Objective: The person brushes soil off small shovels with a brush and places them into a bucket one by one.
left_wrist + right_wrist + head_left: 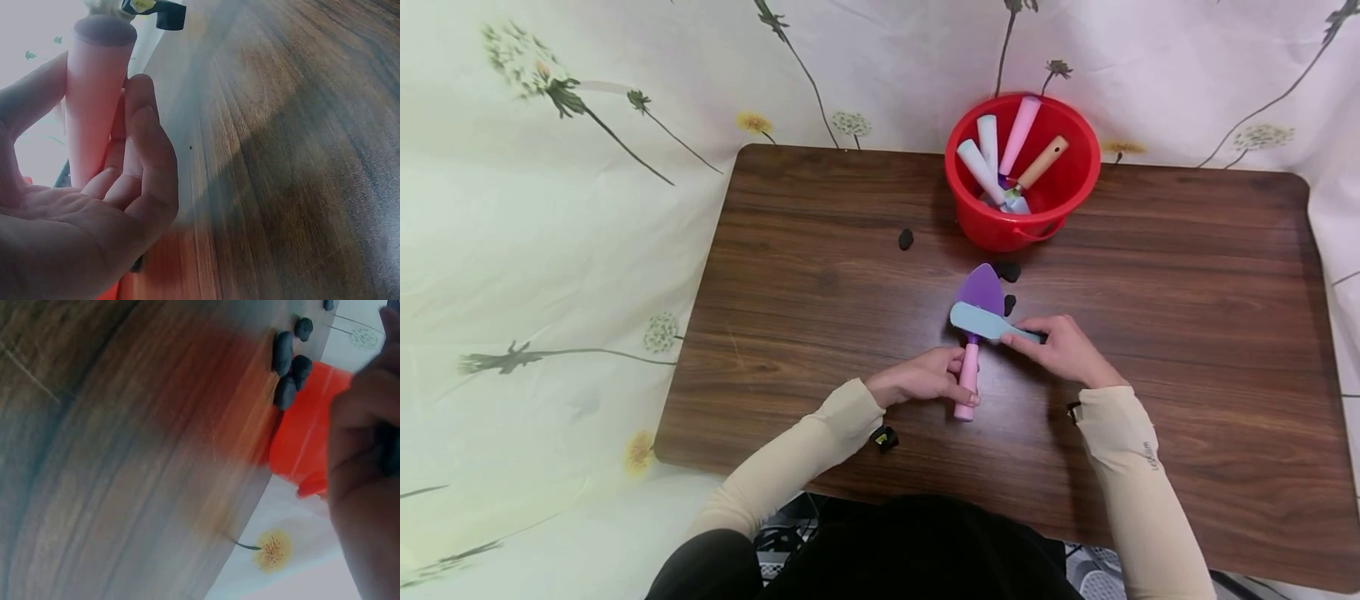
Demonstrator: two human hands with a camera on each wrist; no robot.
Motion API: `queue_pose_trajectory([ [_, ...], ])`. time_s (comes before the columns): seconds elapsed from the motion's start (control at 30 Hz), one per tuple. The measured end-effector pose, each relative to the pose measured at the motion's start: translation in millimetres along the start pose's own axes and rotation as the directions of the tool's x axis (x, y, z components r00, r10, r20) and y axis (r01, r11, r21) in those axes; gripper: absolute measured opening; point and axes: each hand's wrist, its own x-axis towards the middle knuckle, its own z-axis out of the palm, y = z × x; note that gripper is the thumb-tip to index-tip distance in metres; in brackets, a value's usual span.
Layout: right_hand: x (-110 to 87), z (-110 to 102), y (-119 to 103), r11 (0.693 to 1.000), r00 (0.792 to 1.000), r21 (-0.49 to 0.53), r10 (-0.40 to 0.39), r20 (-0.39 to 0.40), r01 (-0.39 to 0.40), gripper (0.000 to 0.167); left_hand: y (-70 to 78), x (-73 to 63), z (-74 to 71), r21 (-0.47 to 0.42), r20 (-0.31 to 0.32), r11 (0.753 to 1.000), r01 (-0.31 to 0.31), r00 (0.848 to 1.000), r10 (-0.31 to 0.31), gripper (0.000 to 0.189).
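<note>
My left hand (925, 377) holds a garden trowel by its pink handle (967, 379), thumb on one side and curled fingers on the other. The trowel's purple blade (982, 287) points away toward the bucket. In the left wrist view the pink handle (97, 106) stands between thumb and fingers. My right hand (1060, 346) grips the narrow end of a light blue, long-headed tool (981, 320). Its wide head lies across the trowel where blade meets neck; its underside is hidden, and contact cannot be told. Dark lumps like stones (1009, 272) lie beside the blade.
A red bucket (1000, 237) stands at the back edge of the brown wooden table (805, 333), holding several handled tools. One more dark lump (906, 239) lies to the bucket's left. Flower-printed cloth (865, 50) hangs behind.
</note>
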Motion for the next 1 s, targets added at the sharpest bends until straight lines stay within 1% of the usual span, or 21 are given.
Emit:
queue_pose_trajectory([
  [0.1,1.6,-6,0,0.999,0.998,-0.008,0.051,0.027,-0.051,0.033,-0.3,-2.8,0.5,0.01,0.036,1.0,-0.003,0.999,0.003,0.052],
  [0.17,2.9,-10,-1,0.997,0.998,-0.026,0.068,0.012,-0.068,0.034,-0.3,-4.4,0.6,0.01,0.052,1.0,-0.007,0.999,0.006,0.054],
  [0.23,3.7,-12,-1,0.996,0.997,-0.047,0.072,-0.035,-0.074,0.036,0.0,-5.6,0.6,0.008,0.061,1.0,-0.013,0.998,0.013,0.053],
  [0.3,4.3,-12,-1,0.996,0.992,-0.077,0.044,-0.116,-0.053,0.035,0.7,-6.6,0.1,0.002,0.064,1.0,-0.018,0.998,0.018,0.053],
  [0.33,4.7,-12,-1,0.995,0.987,-0.094,0.025,-0.161,-0.041,0.035,1.1,-7.0,0.0,-0.001,0.066,1.0,-0.02,0.998,0.02,0.053],
  [0.4,5.4,-10,1,0.991,0.966,-0.131,-0.019,-0.258,-0.016,0.034,1.9,-7.9,-0.3,-0.003,0.063,1.0,-0.021,0.998,0.021,0.049],
  [0.47,5.7,-7,2,0.986,0.933,-0.169,-0.065,-0.354,0.005,0.033,2.2,-8.3,-0.5,-0.002,0.058,1.0,-0.02,0.998,0.02,0.043],
  [0.53,5.8,-4,3,0.98,0.896,-0.196,-0.101,-0.433,0.016,0.032,2.4,-8.1,-0.3,0.004,0.048,1.0,-0.021,0.999,0.02,0.038],
  [0.57,5.7,-3,3,0.979,0.877,-0.203,-0.119,-0.465,0.025,0.031,2.5,-7.8,-0.1,0.007,0.043,1.0,-0.024,0.999,0.024,0.037],
  [0.6,5.3,-2,3,0.979,0.865,-0.199,-0.129,-0.485,0.034,0.03,2.7,-7.3,0.0,0.008,0.04,1.0,-0.025,0.999,0.025,0.036],
  [0.63,4.7,-1,3,0.981,0.858,-0.19,-0.138,-0.494,0.049,0.028,2.8,-6.9,0.3,0.008,0.036,1.0,-0.024,0.999,0.024,0.037],
  [0.67,3.9,0,4,0.983,0.861,-0.174,-0.143,-0.488,0.065,0.026,3.1,-6.6,0.4,0.005,0.029,1.0,-0.024,0.999,0.023,0.038],
  [0.7,2.7,1,3,0.985,0.873,-0.15,-0.144,-0.466,0.082,0.025,3.2,-6.1,0.5,0.002,0.017,1.0,-0.022,1.0,0.022,0.04],
  [0.73,1.4,2,3,0.987,0.891,-0.128,-0.145,-0.43,0.098,0.024,3.3,-5.5,0.4,-0.004,0.005,1.0,-0.022,1.0,0.022,0.041],
  [0.77,0.0,3,3,0.989,0.915,-0.105,-0.14,-0.378,0.108,0.024,3.5,-5.1,0.3,-0.011,-0.006,1.0,-0.019,1.0,0.019,0.043],
  [0.83,-2.7,3,2,0.993,0.961,-0.061,-0.114,-0.251,0.102,0.025,2.9,-4.0,-0.7,-0.025,-0.029,1.0,-0.014,0.999,0.014,0.043],
  [0.87,-3.7,3,2,0.995,0.977,-0.05,-0.1,-0.189,0.092,0.026,2.8,-3.6,-1.3,-0.03,-0.036,0.999,-0.015,0.999,0.014,0.042],
  [0.9,-4.4,3,2,0.996,0.987,-0.041,-0.081,-0.136,0.076,0.027,2.2,-3.1,-1.9,-0.031,-0.041,0.999,-0.016,0.999,0.015,0.04],
  [0.93,-4.7,2,1,0.997,0.993,-0.044,-0.067,-0.098,0.063,0.028,1.9,-2.7,-2.5,-0.032,-0.037,0.999,-0.019,0.999,0.017,0.04],
  [0.97,-4.8,1,1,0.998,0.996,-0.046,-0.052,-0.072,0.048,0.029,1.7,-2.6,-2.9,-0.03,-0.032,0.999,-0.017,0.999,0.017,0.039],
  [1.0,-4.4,0,0,0.998,0.997,-0.052,-0.039,-0.062,0.035,0.029,1.5,-2.7,-3.3,-0.027,-0.025,0.999,-0.02,1.0,0.019,0.039],
])
